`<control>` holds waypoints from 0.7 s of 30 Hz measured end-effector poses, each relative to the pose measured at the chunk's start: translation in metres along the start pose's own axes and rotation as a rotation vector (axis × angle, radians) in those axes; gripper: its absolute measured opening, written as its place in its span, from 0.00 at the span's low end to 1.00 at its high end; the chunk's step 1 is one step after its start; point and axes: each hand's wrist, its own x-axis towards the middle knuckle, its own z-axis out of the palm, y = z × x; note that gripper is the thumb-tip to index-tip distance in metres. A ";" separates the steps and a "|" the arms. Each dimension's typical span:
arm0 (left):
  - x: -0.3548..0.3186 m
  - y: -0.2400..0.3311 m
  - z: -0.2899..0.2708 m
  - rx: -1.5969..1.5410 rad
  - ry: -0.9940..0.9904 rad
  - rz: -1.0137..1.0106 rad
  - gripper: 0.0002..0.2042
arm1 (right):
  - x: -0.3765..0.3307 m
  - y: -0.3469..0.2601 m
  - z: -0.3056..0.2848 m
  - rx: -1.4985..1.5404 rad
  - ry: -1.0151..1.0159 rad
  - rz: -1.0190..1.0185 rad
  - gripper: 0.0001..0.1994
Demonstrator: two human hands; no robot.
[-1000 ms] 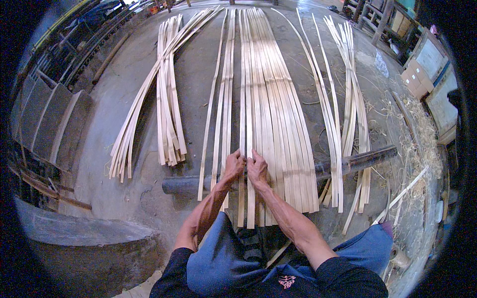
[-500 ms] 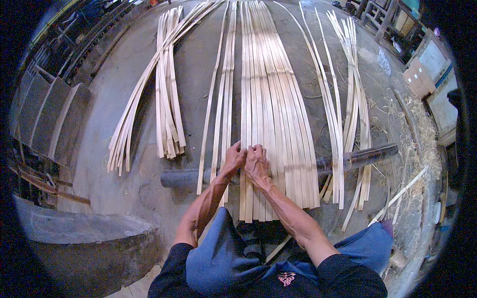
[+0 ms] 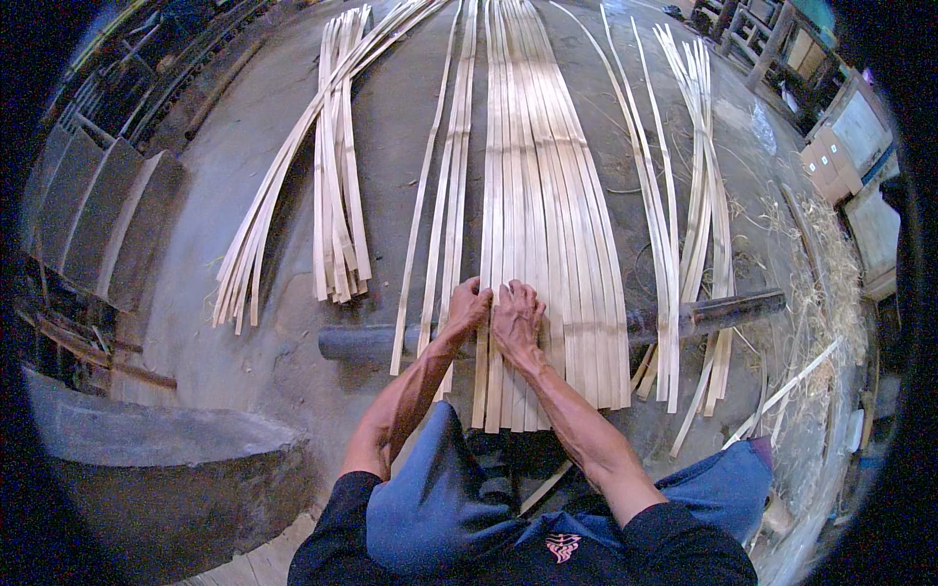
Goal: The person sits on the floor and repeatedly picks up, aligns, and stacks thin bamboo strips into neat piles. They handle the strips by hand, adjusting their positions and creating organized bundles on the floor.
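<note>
Your left hand (image 3: 467,305) and right hand (image 3: 516,314) pressed flat, fingers open, on the strips (image 3: 542,244) over the pole (image 3: 703,314); you did well keeping edges tight.

In the middle of the frame: a wide row of flat bamboo strips (image 3: 547,225), side by side on the floor (image 3: 391,117), running from top to bottom. Across and under them, lower middle: a long pipe (image 3: 703,314), left to right. On the strips, just above the pipe: left hand (image 3: 467,305) and right hand (image 3: 516,314), close together. Left of the row: two thin strips (image 3: 445,210). Upper left: a loose strip bundle (image 3: 327,186). Right: another strip bundle (image 3: 699,186).
</note>
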 end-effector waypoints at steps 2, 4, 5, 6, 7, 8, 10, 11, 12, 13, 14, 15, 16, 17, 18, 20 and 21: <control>-0.008 0.012 -0.005 0.166 0.001 -0.003 0.17 | 0.000 -0.004 -0.008 0.046 0.035 -0.005 0.16; -0.021 0.022 -0.010 0.455 0.107 0.067 0.16 | -0.002 -0.009 -0.014 0.320 -0.106 0.012 0.14; -0.025 0.026 -0.014 0.433 0.179 0.133 0.16 | -0.004 -0.013 -0.016 0.469 -0.113 -0.036 0.14; -0.030 0.027 -0.022 0.407 0.277 0.236 0.16 | -0.003 -0.021 -0.014 0.405 -0.085 -0.087 0.13; -0.034 0.028 -0.030 0.391 0.391 0.355 0.16 | -0.007 -0.028 -0.014 0.387 -0.161 -0.078 0.13; -0.037 0.027 -0.038 0.443 0.336 0.305 0.16 | -0.009 -0.035 -0.012 0.370 -0.235 -0.073 0.13; -0.041 0.022 -0.053 0.572 0.255 0.234 0.16 | -0.008 -0.047 -0.007 0.316 -0.516 -0.041 0.17; -0.042 0.020 -0.057 0.654 0.219 0.253 0.17 | -0.009 -0.054 -0.006 0.318 -0.496 -0.011 0.19; -0.043 0.017 -0.060 0.735 0.182 0.272 0.17 | -0.011 -0.060 -0.005 0.319 -0.476 0.020 0.20; -0.044 0.014 -0.061 0.826 0.127 0.266 0.18 | -0.011 -0.064 -0.006 0.319 -0.455 0.053 0.22; -0.045 0.012 -0.061 0.812 0.119 0.276 0.18 | -0.012 -0.064 -0.007 0.382 -0.494 0.064 0.27; -0.044 0.010 -0.061 0.821 0.141 0.306 0.17 | -0.011 -0.065 -0.009 0.425 -0.481 0.084 0.28; -0.044 0.009 -0.060 0.842 0.144 0.293 0.17 | -0.011 -0.067 -0.010 0.464 -0.469 0.104 0.29; -0.043 0.008 -0.059 0.878 0.153 0.283 0.16 | -0.011 -0.068 -0.011 0.485 -0.492 0.141 0.29; -0.043 0.007 -0.059 0.843 0.166 0.273 0.16 | -0.010 -0.067 -0.012 0.504 -0.503 0.177 0.28; -0.043 0.005 -0.061 0.806 0.201 0.258 0.15 | -0.011 -0.064 -0.012 0.638 -0.449 0.229 0.26; -0.044 0.005 -0.062 0.816 0.233 0.270 0.15 | -0.011 -0.062 -0.012 0.720 -0.394 0.252 0.25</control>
